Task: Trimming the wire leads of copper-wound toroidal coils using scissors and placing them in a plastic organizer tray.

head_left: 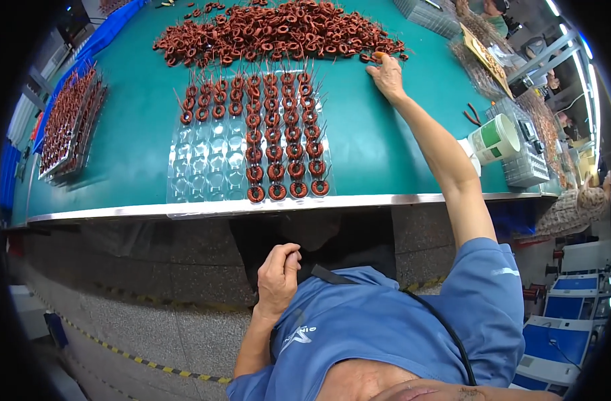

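Observation:
My right hand (388, 78) is stretched out to the right end of a heap of copper-wire ring coils (279, 30). Its thumb stands apart from the fingers, whose tips touch or hover over coils at the heap's edge; something orange shows at one fingertip. My left hand (277, 277) is held in front of my body, below the table edge, with curled fingers; whether anything is inside them is hidden. Between me and the heap lies a clear plastic tray (197, 168). Coils fill its right-hand columns, while its left-hand columns hold coils only in the far rows.
At left a stack of filled trays (70, 127) stands beside a blue bin edge (105, 33). On the right are a white-and-green tub (494, 139), pliers (472, 115) and stacked clear trays (525, 160). The green table (365, 160) ends in a pale front edge.

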Motion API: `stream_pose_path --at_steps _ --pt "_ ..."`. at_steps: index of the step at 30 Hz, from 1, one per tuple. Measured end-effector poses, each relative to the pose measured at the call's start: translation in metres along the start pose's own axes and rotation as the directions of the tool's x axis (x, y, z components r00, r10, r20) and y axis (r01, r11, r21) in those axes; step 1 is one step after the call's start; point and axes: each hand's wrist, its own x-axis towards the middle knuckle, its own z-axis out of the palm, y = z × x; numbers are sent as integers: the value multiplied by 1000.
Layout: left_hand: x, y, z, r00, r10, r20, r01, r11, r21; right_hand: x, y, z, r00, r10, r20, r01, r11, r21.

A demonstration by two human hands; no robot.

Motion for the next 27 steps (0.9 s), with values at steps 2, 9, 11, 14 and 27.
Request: stream_pose_path --at_steps 2,9,11,14,27 --pt "-2 5 3 1000 -6 4 6 1000 -2 0 -3 -4 1000 7 0 -7 999 54" --pt "9 36 24 999 -19 -28 10 961 -278 -84 -98 -78 918 208 337 -393 386 835" --pt "23 49 35 995 49 -86 -71 956 -283 -128 -141 -105 909 128 396 -416 317 852" --pt "46 57 56 973 172 -154 -203 955 -217 -176 -182 -134 933 64 355 -356 316 879" --pt "51 50 61 913 298 -280 -340 933 -117 -253 -204 -150 944 -325 -51 283 722 632"
